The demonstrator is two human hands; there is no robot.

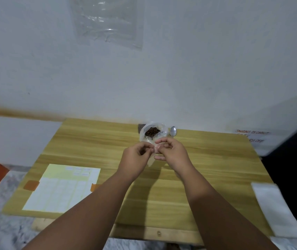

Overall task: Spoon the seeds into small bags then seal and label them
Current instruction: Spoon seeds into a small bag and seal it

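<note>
Looking down from the head camera, a person is holding a small clear bag (151, 160) above the desk (180, 199), probably parting its mouth for filling. The left hand (136, 156) and right hand (173, 154) are each pinching its top edge, fingers curled. Behind them an open seed bag (152, 132) is standing, a spoon (173, 131) just beside it. A label sheet (62, 188) is lying to the left.

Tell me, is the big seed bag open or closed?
Open. The seed bag gapes at the top, and the brown seeds show inside.
</note>
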